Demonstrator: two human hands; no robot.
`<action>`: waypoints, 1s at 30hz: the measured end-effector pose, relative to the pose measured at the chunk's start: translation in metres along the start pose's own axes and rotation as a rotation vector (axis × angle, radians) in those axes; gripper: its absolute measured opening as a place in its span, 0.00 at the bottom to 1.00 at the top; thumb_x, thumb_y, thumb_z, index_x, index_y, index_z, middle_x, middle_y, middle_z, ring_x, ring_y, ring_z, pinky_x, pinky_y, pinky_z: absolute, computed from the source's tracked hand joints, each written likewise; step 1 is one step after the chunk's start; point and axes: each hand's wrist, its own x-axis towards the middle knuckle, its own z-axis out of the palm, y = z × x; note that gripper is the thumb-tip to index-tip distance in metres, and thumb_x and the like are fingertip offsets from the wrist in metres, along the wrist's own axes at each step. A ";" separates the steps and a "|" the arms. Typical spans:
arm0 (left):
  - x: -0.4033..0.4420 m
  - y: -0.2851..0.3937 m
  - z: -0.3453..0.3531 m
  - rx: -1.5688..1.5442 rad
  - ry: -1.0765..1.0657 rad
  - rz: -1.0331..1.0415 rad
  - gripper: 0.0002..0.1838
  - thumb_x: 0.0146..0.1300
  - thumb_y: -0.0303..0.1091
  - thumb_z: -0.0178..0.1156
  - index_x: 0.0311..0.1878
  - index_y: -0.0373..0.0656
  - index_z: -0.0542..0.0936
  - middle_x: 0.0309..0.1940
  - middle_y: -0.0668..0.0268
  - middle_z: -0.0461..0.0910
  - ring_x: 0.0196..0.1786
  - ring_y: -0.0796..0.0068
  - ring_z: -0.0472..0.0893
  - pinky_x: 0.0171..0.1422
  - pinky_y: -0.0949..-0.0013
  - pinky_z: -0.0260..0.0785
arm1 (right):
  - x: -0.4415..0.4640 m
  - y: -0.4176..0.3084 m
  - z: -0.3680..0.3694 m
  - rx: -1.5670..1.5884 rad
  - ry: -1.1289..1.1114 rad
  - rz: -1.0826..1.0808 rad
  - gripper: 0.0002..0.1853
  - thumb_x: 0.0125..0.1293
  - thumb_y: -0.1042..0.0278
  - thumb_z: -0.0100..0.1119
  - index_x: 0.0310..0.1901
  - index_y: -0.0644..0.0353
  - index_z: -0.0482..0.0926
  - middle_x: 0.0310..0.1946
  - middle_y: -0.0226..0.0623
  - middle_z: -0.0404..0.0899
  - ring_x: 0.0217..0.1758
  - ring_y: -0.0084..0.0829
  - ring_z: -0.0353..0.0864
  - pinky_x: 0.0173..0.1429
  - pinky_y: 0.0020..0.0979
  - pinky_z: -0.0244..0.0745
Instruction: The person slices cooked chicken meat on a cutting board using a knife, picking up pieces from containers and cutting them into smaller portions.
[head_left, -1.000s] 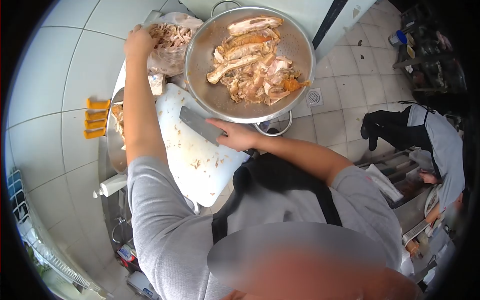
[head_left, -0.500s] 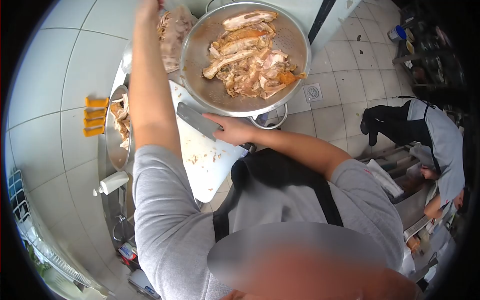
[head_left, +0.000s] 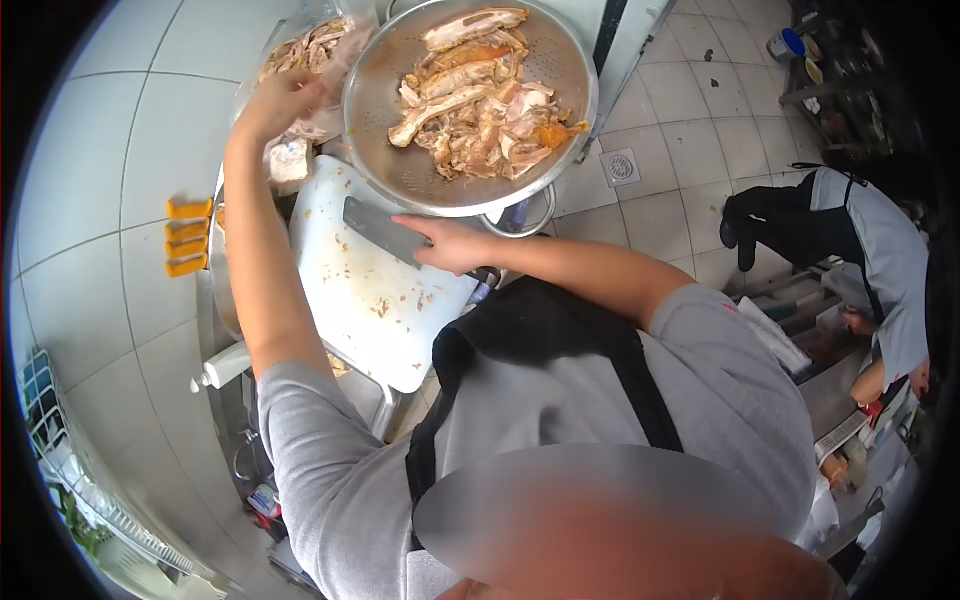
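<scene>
My right hand [head_left: 452,244] grips a cleaver [head_left: 378,229], its broad blade flat over the white cutting board [head_left: 345,290], which is strewn with small meat scraps. My left hand [head_left: 280,104] is at a clear plastic bag [head_left: 345,55] of shredded meat [head_left: 310,45], its fingers curled at the near side and seemingly closed on the film; the fingertips are partly hidden. Just below that hand sits a pale chunk [head_left: 290,165]. Beyond the board stands a large perforated metal colander [head_left: 375,125] with cooked meat pieces [head_left: 490,110] in it.
Yellow-orange hooks [head_left: 188,237] stick out from the tiled wall at left. A white bottle [head_left: 222,368] and a metal bowl [head_left: 222,290], mostly behind my left arm, stand below them. A co-worker in a grey shirt [head_left: 885,230] stands at a counter on the right.
My left hand has come down from the top edge to the bag. The pale chunk now shows beside my arm. The cleaver stays in my right hand, and the view has shifted slightly.
</scene>
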 end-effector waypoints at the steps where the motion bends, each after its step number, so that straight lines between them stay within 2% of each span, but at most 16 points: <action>1: -0.001 0.005 0.001 0.001 -0.008 0.002 0.30 0.74 0.55 0.64 0.62 0.37 0.84 0.46 0.58 0.91 0.47 0.68 0.87 0.56 0.65 0.77 | 0.003 0.005 0.001 0.007 0.003 0.004 0.41 0.72 0.68 0.55 0.86 0.43 0.54 0.44 0.42 0.84 0.20 0.26 0.76 0.28 0.33 0.81; 3: -0.005 0.016 0.007 -0.074 0.438 0.191 0.26 0.70 0.54 0.66 0.57 0.42 0.87 0.42 0.57 0.91 0.43 0.61 0.89 0.51 0.60 0.78 | 0.008 0.014 0.005 0.026 0.029 -0.069 0.43 0.69 0.69 0.55 0.86 0.44 0.54 0.35 0.42 0.83 0.20 0.29 0.79 0.28 0.35 0.81; 4: -0.010 0.030 0.013 -0.075 0.429 0.187 0.26 0.70 0.54 0.66 0.57 0.42 0.87 0.42 0.57 0.91 0.43 0.61 0.89 0.51 0.60 0.78 | 0.008 0.013 0.006 0.035 0.036 -0.091 0.44 0.68 0.70 0.54 0.86 0.44 0.54 0.32 0.42 0.83 0.19 0.30 0.80 0.28 0.35 0.82; 6: -0.013 0.065 0.031 0.091 0.449 0.257 0.23 0.71 0.50 0.67 0.58 0.41 0.86 0.41 0.60 0.90 0.45 0.69 0.88 0.51 0.65 0.77 | 0.006 0.010 0.004 0.028 0.034 -0.070 0.44 0.68 0.70 0.55 0.86 0.45 0.53 0.34 0.44 0.84 0.20 0.31 0.80 0.27 0.36 0.82; 7: -0.009 0.074 0.044 0.050 0.336 0.242 0.25 0.69 0.53 0.68 0.57 0.42 0.86 0.42 0.59 0.91 0.46 0.65 0.88 0.52 0.62 0.78 | 0.007 0.010 0.003 0.019 0.020 -0.060 0.44 0.67 0.70 0.54 0.86 0.46 0.53 0.36 0.45 0.84 0.20 0.32 0.80 0.28 0.36 0.82; 8: -0.007 0.083 0.058 0.051 0.332 0.244 0.25 0.69 0.53 0.68 0.57 0.42 0.86 0.42 0.59 0.91 0.46 0.65 0.88 0.52 0.62 0.78 | 0.007 0.010 0.003 0.023 0.023 -0.059 0.44 0.67 0.70 0.54 0.86 0.46 0.53 0.36 0.45 0.84 0.20 0.32 0.80 0.28 0.36 0.82; 10: -0.002 0.099 0.086 0.400 0.121 0.192 0.26 0.64 0.53 0.72 0.54 0.42 0.86 0.42 0.57 0.91 0.47 0.60 0.89 0.54 0.59 0.79 | 0.005 0.007 0.003 0.014 0.023 -0.051 0.44 0.67 0.70 0.54 0.86 0.47 0.54 0.36 0.45 0.84 0.21 0.32 0.81 0.29 0.36 0.83; 11: 0.001 0.101 0.098 0.401 0.115 0.196 0.26 0.64 0.53 0.72 0.54 0.42 0.86 0.42 0.57 0.91 0.47 0.60 0.89 0.54 0.59 0.79 | 0.004 0.005 0.003 0.020 0.026 -0.048 0.44 0.67 0.70 0.54 0.86 0.47 0.54 0.36 0.45 0.84 0.21 0.32 0.81 0.29 0.36 0.83; 13: 0.005 0.099 0.121 0.505 0.013 0.151 0.25 0.57 0.50 0.74 0.53 0.44 0.86 0.42 0.57 0.90 0.47 0.57 0.89 0.54 0.57 0.79 | 0.004 0.005 0.001 -0.014 0.001 -0.014 0.43 0.70 0.68 0.54 0.86 0.42 0.53 0.54 0.43 0.84 0.23 0.29 0.78 0.30 0.33 0.83; 17: 0.001 0.089 0.140 0.461 0.018 0.106 0.23 0.54 0.47 0.75 0.50 0.46 0.86 0.40 0.57 0.89 0.47 0.55 0.88 0.54 0.56 0.78 | 0.007 0.008 0.001 -0.012 -0.011 -0.016 0.43 0.70 0.68 0.55 0.86 0.43 0.53 0.55 0.43 0.84 0.23 0.29 0.78 0.30 0.33 0.84; 19: -0.007 0.084 0.142 0.295 0.033 0.123 0.25 0.51 0.47 0.75 0.49 0.44 0.84 0.44 0.58 0.90 0.50 0.52 0.88 0.61 0.51 0.74 | 0.007 0.008 0.002 0.008 0.014 -0.026 0.43 0.69 0.68 0.55 0.86 0.42 0.54 0.54 0.42 0.84 0.23 0.28 0.78 0.30 0.33 0.83; 22: -0.016 0.081 0.146 0.231 0.068 0.178 0.24 0.51 0.45 0.75 0.49 0.43 0.82 0.44 0.58 0.89 0.52 0.51 0.87 0.62 0.50 0.71 | 0.000 -0.003 0.000 -0.002 0.004 0.037 0.43 0.69 0.67 0.55 0.86 0.41 0.55 0.50 0.42 0.85 0.23 0.28 0.78 0.30 0.33 0.82; 23: -0.018 0.080 0.149 0.227 0.071 0.171 0.24 0.51 0.45 0.75 0.49 0.43 0.82 0.44 0.58 0.89 0.52 0.51 0.87 0.62 0.50 0.71 | -0.001 -0.005 -0.001 -0.014 0.010 0.047 0.42 0.69 0.65 0.56 0.85 0.41 0.57 0.44 0.40 0.85 0.22 0.28 0.78 0.29 0.32 0.82; 24: -0.021 0.081 0.152 0.233 0.155 0.248 0.24 0.52 0.44 0.74 0.49 0.43 0.81 0.41 0.55 0.88 0.48 0.49 0.86 0.57 0.52 0.74 | -0.001 -0.004 0.000 -0.022 0.001 0.047 0.42 0.69 0.65 0.56 0.85 0.41 0.57 0.44 0.40 0.85 0.22 0.28 0.78 0.29 0.32 0.82; 26: -0.027 0.079 0.156 0.233 0.254 0.300 0.24 0.53 0.44 0.74 0.50 0.42 0.80 0.38 0.52 0.87 0.43 0.48 0.86 0.53 0.54 0.78 | 0.002 -0.001 0.001 -0.029 0.036 -0.025 0.44 0.66 0.69 0.55 0.85 0.48 0.55 0.32 0.43 0.83 0.20 0.32 0.79 0.28 0.36 0.81; 30: -0.066 0.082 0.131 0.055 0.381 0.271 0.21 0.56 0.39 0.72 0.49 0.40 0.80 0.40 0.49 0.87 0.42 0.48 0.86 0.54 0.55 0.78 | -0.002 -0.009 -0.001 -0.084 0.039 -0.005 0.44 0.67 0.67 0.55 0.85 0.47 0.55 0.31 0.43 0.83 0.18 0.31 0.78 0.27 0.37 0.81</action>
